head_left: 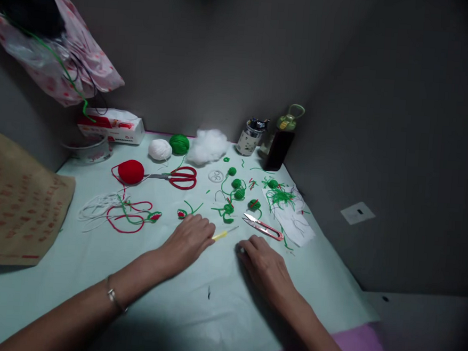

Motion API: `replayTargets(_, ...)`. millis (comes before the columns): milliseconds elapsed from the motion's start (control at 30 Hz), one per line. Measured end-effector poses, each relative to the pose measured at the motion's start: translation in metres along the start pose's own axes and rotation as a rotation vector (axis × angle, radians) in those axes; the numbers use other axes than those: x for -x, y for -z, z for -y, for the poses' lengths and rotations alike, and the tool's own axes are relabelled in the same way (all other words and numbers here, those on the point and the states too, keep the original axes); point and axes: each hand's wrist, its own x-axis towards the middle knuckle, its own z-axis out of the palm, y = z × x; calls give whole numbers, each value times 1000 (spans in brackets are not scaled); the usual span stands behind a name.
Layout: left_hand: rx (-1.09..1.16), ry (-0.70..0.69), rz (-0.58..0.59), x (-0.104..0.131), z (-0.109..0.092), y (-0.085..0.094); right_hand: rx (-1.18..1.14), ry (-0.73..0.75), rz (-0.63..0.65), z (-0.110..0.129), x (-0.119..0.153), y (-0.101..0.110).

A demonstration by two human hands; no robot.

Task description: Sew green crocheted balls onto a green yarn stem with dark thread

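My left hand (189, 239) is closed round a yellow-handled crochet hook (221, 235), its metal tip pointing right. To its right, my right hand (266, 266) rests low over the table with the fingers curled together; a small greyish bit shows at the fingertips, too small to name. Just beyond the right hand lie red-handled thread snips (263, 228). A small green and red crocheted piece (182, 213) sits by the left knuckles, and a similar piece (156, 217) lies farther left. Several small green crocheted balls (239, 194) with loose tails are scattered past both hands.
Red-handled scissors (182, 178) lie beside a red yarn ball (130, 172). Behind are a white yarn ball (160, 149), a green yarn ball (179, 144), stuffing (207, 147), a pen cup (249, 138) and a bottle (288, 123). A paper bag (19, 203) stands left; yarn scraps (283, 196) lie right.
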Motion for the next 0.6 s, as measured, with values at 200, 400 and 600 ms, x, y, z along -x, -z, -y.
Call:
replayTargets(200,74,50,-143,-21,15,16,-421,159,214,34,12,17)
replayTargets(400,599,196,-151,-5,-8,40,-877,100,403,50,5,6)
replayTargets(600,853,285,-11,20,-24,40,-1072,-187,152,15,-24,21)
